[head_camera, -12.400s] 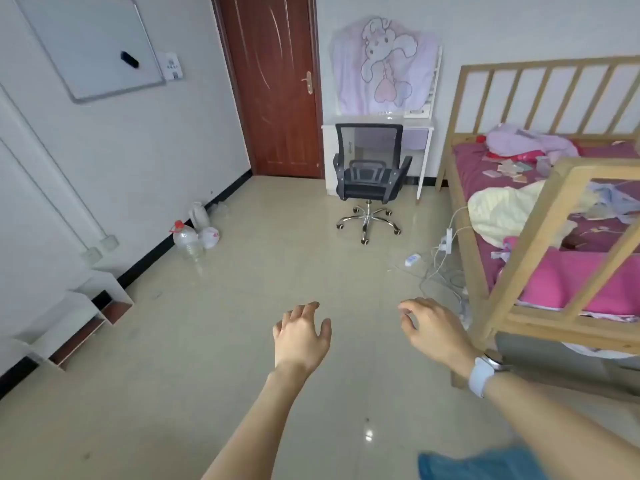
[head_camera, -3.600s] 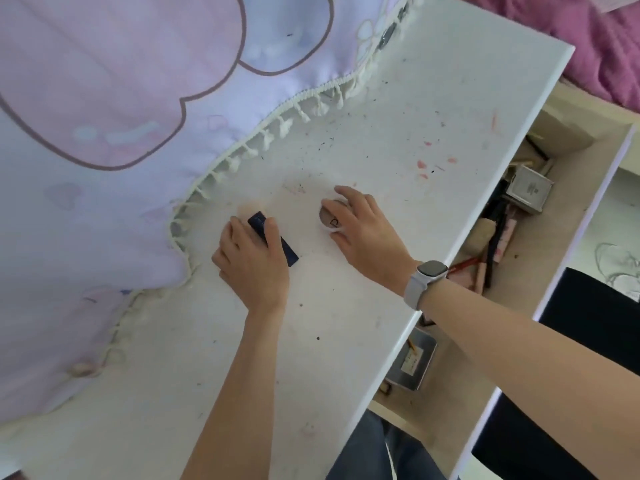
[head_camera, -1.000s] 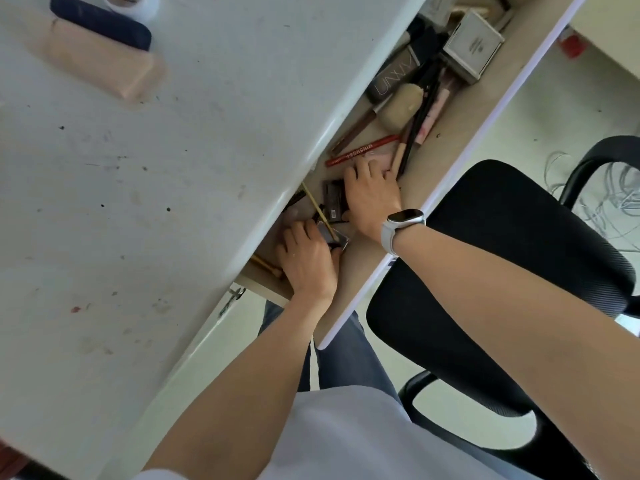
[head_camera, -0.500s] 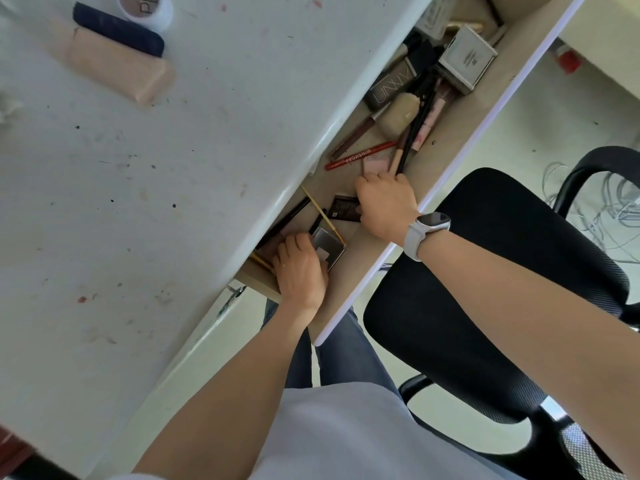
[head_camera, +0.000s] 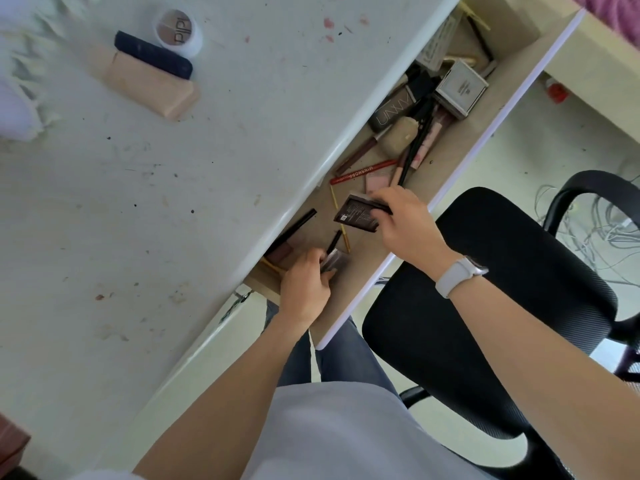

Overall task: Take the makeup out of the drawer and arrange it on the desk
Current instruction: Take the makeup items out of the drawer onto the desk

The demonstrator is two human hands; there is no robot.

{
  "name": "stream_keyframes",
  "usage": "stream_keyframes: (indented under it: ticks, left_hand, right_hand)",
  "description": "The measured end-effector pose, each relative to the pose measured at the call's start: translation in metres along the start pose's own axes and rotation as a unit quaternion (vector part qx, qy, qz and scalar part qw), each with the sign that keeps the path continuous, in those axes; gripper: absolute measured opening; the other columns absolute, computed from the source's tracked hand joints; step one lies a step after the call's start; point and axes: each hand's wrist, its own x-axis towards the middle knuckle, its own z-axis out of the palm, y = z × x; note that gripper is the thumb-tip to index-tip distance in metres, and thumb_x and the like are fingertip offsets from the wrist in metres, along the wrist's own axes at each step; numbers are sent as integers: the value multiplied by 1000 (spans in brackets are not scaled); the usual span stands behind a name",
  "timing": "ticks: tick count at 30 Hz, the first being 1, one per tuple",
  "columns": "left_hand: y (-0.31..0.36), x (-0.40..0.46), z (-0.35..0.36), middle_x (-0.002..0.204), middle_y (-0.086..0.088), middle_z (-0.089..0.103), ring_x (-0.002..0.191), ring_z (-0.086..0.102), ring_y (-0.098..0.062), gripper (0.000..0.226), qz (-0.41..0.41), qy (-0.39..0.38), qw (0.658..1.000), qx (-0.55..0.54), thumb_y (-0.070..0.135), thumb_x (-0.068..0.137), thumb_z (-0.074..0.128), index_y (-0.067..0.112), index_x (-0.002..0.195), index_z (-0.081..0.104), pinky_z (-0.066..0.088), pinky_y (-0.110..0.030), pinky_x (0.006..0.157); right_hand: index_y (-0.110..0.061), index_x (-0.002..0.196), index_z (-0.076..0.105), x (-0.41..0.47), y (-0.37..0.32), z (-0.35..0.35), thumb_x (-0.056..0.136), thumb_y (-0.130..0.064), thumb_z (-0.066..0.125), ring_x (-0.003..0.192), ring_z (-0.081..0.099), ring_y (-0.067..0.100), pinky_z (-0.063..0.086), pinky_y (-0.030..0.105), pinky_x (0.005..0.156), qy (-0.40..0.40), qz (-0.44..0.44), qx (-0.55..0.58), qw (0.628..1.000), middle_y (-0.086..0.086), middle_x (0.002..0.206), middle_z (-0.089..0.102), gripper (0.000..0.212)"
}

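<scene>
A: What does each grip have?

B: The right hand (head_camera: 403, 225) pinches a flat rectangular dark-brown palette (head_camera: 358, 216), tilted, its printed back facing up, raised a little over the open drawer (head_camera: 460, 157). The left hand (head_camera: 304, 284) is curled round a smaller glossy compact (head_camera: 334, 261) with a brownish lid, low in the near end of the drawer.

A: What else is in the drawer?

B: A wood-toned tray with a white front edge, crowded. A red pencil (head_camera: 363, 172) with printed lettering lies diagonally, a thin yellow stick (head_camera: 341, 223) runs between the two hands, and a slim black pencil (head_camera: 298, 225) pokes out from under the surface's edge. Further along are a dark tube (head_camera: 391, 112) with pale letters, a beige sponge-like lump (head_camera: 401, 133), a pink square pan (head_camera: 377, 181) and a grey square box (head_camera: 462, 86) with a light label. Past that I cannot tell the items apart.

A: And on the surface?

B: The white surface (head_camera: 173, 202) is smooth but scuffed, with dark specks and reddish smears. Three pieces sit together at its far side: a round white pot (head_camera: 178, 31) with a brown top, a navy oblong case (head_camera: 154, 58) touching it, and a long peach-coloured block (head_camera: 145, 79) just beside the case. A fringed cloth (head_camera: 20, 81) edges the far corner.

A: Anything around?

B: A black mesh office chair (head_camera: 502, 289) beside the drawer, and a white-strapped watch (head_camera: 457, 275) on the right wrist.
</scene>
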Motion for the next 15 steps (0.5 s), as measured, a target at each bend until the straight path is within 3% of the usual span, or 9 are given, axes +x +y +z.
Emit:
stream_keyframes:
  ticks: [3, 7, 10, 12, 15]
  left_hand:
    - [1, -9, -26, 99, 4, 59, 92, 56, -15, 24, 30, 32, 997, -61, 19, 88, 61, 11, 109, 54, 36, -14, 74]
    - [6, -19, -73, 87, 20, 55, 78, 54, 2, 21, 3, 79, 976, -204, 13, 85, 62, 22, 101, 52, 36, 1, 66]
    - [2, -24, -108, 89, 22, 57, 81, 57, 5, 21, -23, 121, 950, -286, 16, 86, 62, 29, 98, 49, 42, -1, 62]
    - [-9, -28, -129, 92, 24, 58, 83, 59, 6, 22, -43, 192, 923, -330, 15, 87, 61, 32, 97, 51, 45, -2, 64]
    - [-38, -28, -157, 93, 20, 59, 84, 59, 3, 20, -112, 321, 856, -390, 17, 89, 59, 33, 98, 51, 47, -4, 66]
  right_hand:
    - [-3, 118, 52, -8, -12, -10, 93, -7, 47, 100, 53, 25, 47, 36, 83, 55, 13, 129, 990, 11, 110, 54, 26]
    - [-10, 121, 50, -7, -42, -15, 97, -14, 41, 87, 53, -1, 44, 11, 74, 124, 63, 258, 956, -5, 100, 55, 26]
    - [-14, 122, 49, 7, -75, -14, 97, -12, 40, 83, 54, -11, 44, 4, 70, 157, 72, 327, 929, -13, 96, 55, 27]
    - [-21, 120, 46, 15, -100, -9, 96, -10, 40, 74, 54, -12, 44, 4, 64, 163, 47, 346, 923, -13, 91, 55, 27]
    - [-22, 122, 44, 30, -136, 8, 95, -9, 39, 57, 51, -3, 41, 9, 53, 133, 25, 333, 933, -9, 80, 54, 30]
